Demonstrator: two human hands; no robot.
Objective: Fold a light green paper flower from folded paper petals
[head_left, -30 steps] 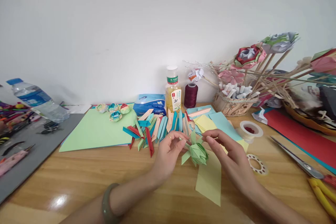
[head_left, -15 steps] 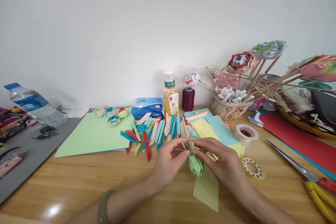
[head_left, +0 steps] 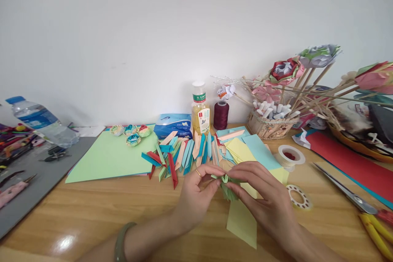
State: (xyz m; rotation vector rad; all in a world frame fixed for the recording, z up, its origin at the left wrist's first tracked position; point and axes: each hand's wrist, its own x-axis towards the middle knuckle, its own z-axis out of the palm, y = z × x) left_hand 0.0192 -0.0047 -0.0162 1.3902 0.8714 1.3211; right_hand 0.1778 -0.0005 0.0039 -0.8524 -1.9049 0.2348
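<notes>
While we are pinching the green folded-paper piece point(head_left: 229, 193) between the fingertips of our left hand point(head_left: 195, 202) and right hand point(head_left: 270, 202), near the pale yellow sheet point(head_left: 242, 226), we are perhaps risking bent folds through uneven pressure, our fingers hiding much of the piece.

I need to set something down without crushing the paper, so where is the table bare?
The widest patch lies between the gray mat, the green sheet and the left hand. A smaller one separates the right hand from the scissors. Crowded: beyond both hands, from folded strips to basket.
</notes>
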